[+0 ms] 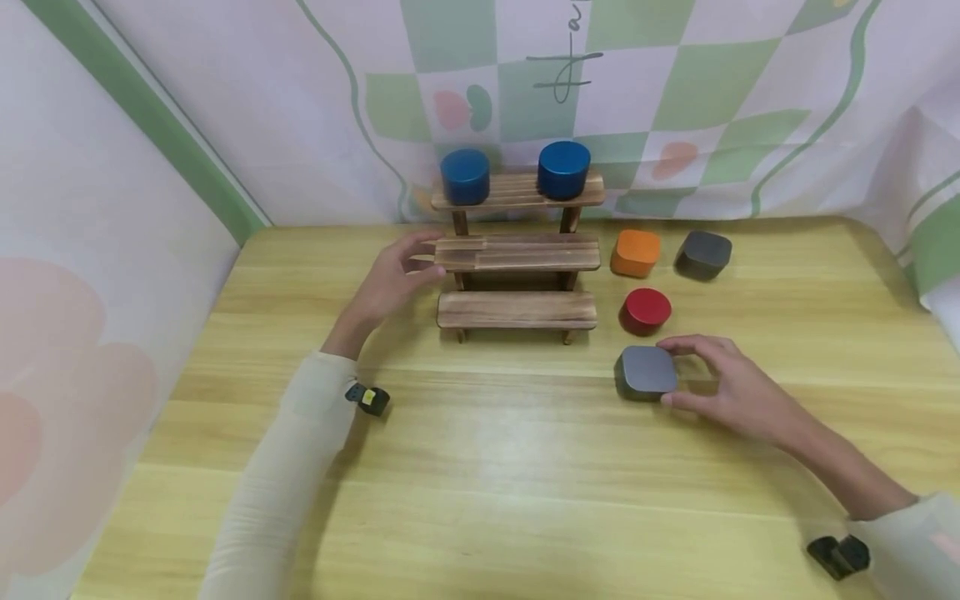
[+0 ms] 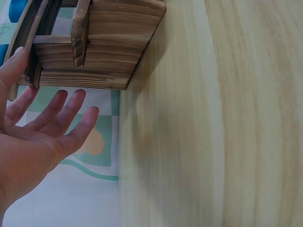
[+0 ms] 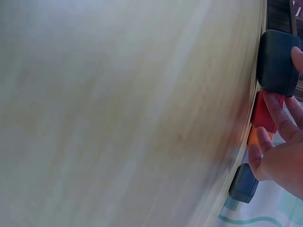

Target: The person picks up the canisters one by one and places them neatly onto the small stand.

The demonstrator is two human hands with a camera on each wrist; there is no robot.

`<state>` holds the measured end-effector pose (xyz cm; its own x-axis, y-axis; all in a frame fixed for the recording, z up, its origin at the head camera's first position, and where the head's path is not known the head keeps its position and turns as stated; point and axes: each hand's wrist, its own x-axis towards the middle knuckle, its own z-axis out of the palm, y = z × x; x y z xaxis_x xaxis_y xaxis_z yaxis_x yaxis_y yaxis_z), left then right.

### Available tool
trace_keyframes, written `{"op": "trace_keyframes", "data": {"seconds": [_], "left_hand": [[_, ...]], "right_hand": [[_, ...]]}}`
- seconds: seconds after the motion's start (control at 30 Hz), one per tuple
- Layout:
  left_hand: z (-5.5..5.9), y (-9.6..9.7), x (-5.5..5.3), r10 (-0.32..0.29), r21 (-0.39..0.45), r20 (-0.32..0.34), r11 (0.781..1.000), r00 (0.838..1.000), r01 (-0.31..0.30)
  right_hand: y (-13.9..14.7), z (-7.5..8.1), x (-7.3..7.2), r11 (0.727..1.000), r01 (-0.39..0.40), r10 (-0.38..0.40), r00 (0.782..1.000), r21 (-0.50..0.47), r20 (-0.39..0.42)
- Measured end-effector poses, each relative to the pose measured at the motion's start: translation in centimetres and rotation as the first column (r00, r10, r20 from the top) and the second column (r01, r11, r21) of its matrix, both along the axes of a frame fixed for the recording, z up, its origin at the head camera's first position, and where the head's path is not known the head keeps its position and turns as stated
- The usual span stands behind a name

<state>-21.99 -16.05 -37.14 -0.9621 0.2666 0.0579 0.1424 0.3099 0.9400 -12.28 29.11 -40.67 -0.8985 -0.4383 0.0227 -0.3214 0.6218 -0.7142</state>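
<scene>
My right hand point(image 1: 738, 387) pinches a grey rounded-square tin point(image 1: 647, 372) between thumb and fingers at its right side. From the right wrist, that tin point(image 3: 274, 61) shows its dark side, with the right hand point(image 3: 284, 156) beside it. A three-step wooden stand point(image 1: 517, 310) stands near the cloth backdrop. The left hand point(image 1: 386, 279) holds the left end of its middle step, thumb at the front edge and index finger at the back. In the left wrist view, the other fingers of the left hand point(image 2: 42, 137) spread loosely. Two blue round tins point(image 1: 466, 177) sit on the top step.
Right of the stand are an orange rounded-square tin point(image 1: 636, 253), a dark grey tin point(image 1: 703, 255) and a red round tin point(image 1: 646, 311), close behind the held one. A checkered cloth point(image 1: 457, 37) hangs behind the wood-grain table point(image 1: 480, 500).
</scene>
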Motion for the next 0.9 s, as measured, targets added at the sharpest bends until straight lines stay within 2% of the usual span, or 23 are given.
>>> {"op": "trace_keyframes", "data": {"seconds": [0.57, 0.9], "left_hand": [[-0.1, -0.1, -0.1, -0.006, 0.008, 0.000, 1.000, 1.000, 0.006], [0.1, -0.1, 0.1, -0.021, 0.034, 0.004, 0.999, 1.000, 0.020]], "right_hand": [[-0.8, 0.5, 0.1, 1.000, 0.007, -0.007, 1.000, 0.014, -0.018], [-2.4, 2.3, -0.7, 0.999, -0.002, 0.003, 0.999, 0.035, -0.045]]}}
